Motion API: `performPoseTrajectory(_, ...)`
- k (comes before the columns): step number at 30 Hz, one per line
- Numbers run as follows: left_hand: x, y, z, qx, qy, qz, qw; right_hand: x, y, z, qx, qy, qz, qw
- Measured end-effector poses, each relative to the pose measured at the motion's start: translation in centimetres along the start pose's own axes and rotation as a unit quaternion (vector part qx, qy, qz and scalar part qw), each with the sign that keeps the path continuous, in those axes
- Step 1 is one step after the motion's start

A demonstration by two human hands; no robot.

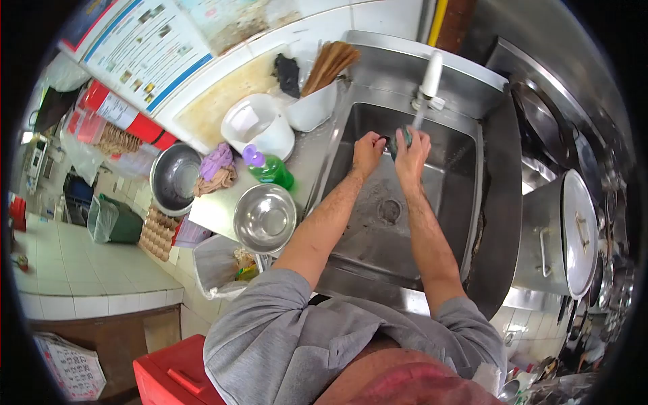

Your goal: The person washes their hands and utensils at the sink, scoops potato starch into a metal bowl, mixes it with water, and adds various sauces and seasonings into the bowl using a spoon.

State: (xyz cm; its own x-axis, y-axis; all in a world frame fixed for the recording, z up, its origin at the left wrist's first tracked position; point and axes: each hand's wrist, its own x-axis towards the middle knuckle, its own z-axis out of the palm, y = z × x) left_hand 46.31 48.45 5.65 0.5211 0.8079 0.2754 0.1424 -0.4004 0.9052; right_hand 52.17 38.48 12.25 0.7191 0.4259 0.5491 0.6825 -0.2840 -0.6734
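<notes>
Both of my hands are over the metal sink, close together near its back. My right hand is closed around a dark green scrubbing pad, just beneath the white faucet. Water runs from the faucet beside that hand. My left hand is closed, its fingertips pinching a small dark item too small to name. The two hands nearly touch. Wet, sudsy traces lie around the drain below them.
Left of the sink are a steel bowl, a green soap bottle, white containers, cloths and a dark-bottomed bowl. A large lidded pot stands at the right. A bin is below the counter.
</notes>
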Motion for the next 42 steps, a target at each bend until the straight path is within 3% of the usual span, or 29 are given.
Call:
performPoseTrajectory(3, -2.0, -0.2, -2.4, 0.061, 0.041, -0.017, 0.997, 3.6, -6.3, 3.1, 0.166, -0.005, 0.004, 0.986)
performPoseTrajectory(4, -2.5, -1.4, -2.3, 0.006, 0.046, -0.037, 0.998, 4.8, -8.4, 4.3, 0.217, -0.019, -0.005, 0.976)
performPoseTrajectory(7, -4.6, -0.6, -3.8, 0.014, 0.056, -0.004, 0.998, 8.0, -14.7, 9.0, 0.342, -0.009, -0.017, 0.939)
performPoseTrajectory(9, -5.1, -1.6, -4.1, 0.058, 0.065, 0.01, 0.996, 10.7, -16.3, 14.1, 0.296, -0.152, -0.074, 0.94)
performPoseTrajectory(11, -5.3, -1.3, -4.6, 0.095, 0.066, 0.013, 0.993, 9.4, -16.2, 16.8, 0.224, -0.102, -0.097, 0.964)
performPoseTrajectory(13, -4.1, -2.8, -4.7, 0.039, 0.069, 0.012, 0.997, 9.0, -14.7, 15.9, 0.203, -0.224, -0.127, 0.945)
performPoseTrajectory(15, -2.4, -2.5, -4.7, -0.028, 0.065, 0.013, 0.997, 7.2, -10.2, 13.8, 0.168, -0.202, -0.096, 0.96)
performPoseTrajectory(16, -1.5, -0.8, -5.5, -0.036, 0.042, -0.032, 0.998, 6.3, -7.1, 12.7, 0.14, -0.169, -0.087, 0.972)
performPoseTrajectory(18, 0.3, 1.1, -5.2, -0.046, 0.008, -0.074, 0.996, 4.8, -0.6, 10.8, 0.124, -0.175, 0.07, 0.974)
performPoseTrajectory(19, 1.3, 1.5, -4.3, -0.036, 0.002, -0.047, 0.998, 4.1, 2.3, 10.1, 0.212, -0.171, 0.152, 0.95)
performPoseTrajectory(21, 3.1, 2.5, -1.6, -0.015, 0.008, 0.039, 0.999, 3.0, 3.0, 5.4, 0.335, -0.256, 0.345, 0.839)
performPoseTrajectory(23, 3.6, 3.9, 1.1, 0.033, -0.036, 0.026, 0.998, 2.1, 5.2, 3.9, 0.43, -0.267, 0.325, 0.799)
performPoseTrajectory(24, 3.6, 4.1, 2.4, 0.029, -0.05, 0.024, 0.998, 2.0, 4.6, 2.7, 0.448, -0.197, 0.324, 0.81)
performPoseTrajectory(27, 3.2, 4.3, 5.3, 0.102, -0.088, 0.056, 0.989, 2.4, 6.9, 1.6, 0.383, -0.176, 0.357, 0.834)
performPoseTrajectory(29, 2.3, 3.8, 6.8, 0.044, -0.033, 0.077, 0.996, 2.3, 8.1, 1.2, 0.399, -0.162, 0.367, 0.825)
performPoseTrajectory(30, 1.6, 2.9, 7.5, 0.047, -0.037, 0.078, 0.995, 2.1, 8.8, 1.6, 0.373, -0.146, 0.343, 0.849)
performPoseTrajectory(31, 0.7, 2.0, 8.0, -0.015, -0.017, 0.041, 0.999, 2.0, 9.4, 2.1, 0.347, -0.13, 0.318, 0.873)
performPoseTrajectory(33, -1.3, 2.6, 8.2, -0.073, 0.006, 0.003, 0.997, 1.6, 10.6, 3.6, 0.402, -0.117, 0.312, 0.853)
performPoseTrajectory(34, -2.6, 3.6, 8.2, -0.209, -0.001, -0.13, 0.969, 1.5, 11.1, 4.3, 0.453, -0.105, 0.304, 0.831)
performPoseTrajectory(35, -3.9, 4.2, 7.9, -0.336, -0.007, -0.258, 0.906, 1.5, 10.6, 4.1, 0.456, -0.106, 0.305, 0.829)
performPoseTrajectory(36, -5.0, 3.8, 7.3, -0.332, -0.004, -0.259, 0.907, 1.3, 9.7, 3.7, 0.468, -0.126, 0.331, 0.809)
performPoseTrajectory(37, -5.9, 3.4, 6.6, -0.278, -0.081, -0.288, 0.913, 1.3, 8.7, 3.3, 0.48, -0.146, 0.356, 0.788)
performPoseTrajectory(38, -6.3, 3.1, 6.0, -0.222, -0.156, -0.314, 0.91, 1.2, 8.6, 3.4, 0.46, -0.157, 0.336, 0.807)
performPoseTrajectory(39, -6.4, 3.0, 5.6, -0.22, -0.152, -0.315, 0.911, 1.3, 8.7, 3.4, 0.463, -0.16, 0.336, 0.805)
performPoseTrajectory(41, -6.6, 2.5, 5.0, -0.119, -0.154, -0.257, 0.947, 1.9, 8.9, 3.6, 0.341, -0.229, 0.274, 0.87)
performPoseTrajectory(42, -6.3, 2.3, 4.9, -0.119, -0.153, -0.259, 0.946, 1.8, 8.8, 3.8, 0.341, -0.23, 0.275, 0.869)
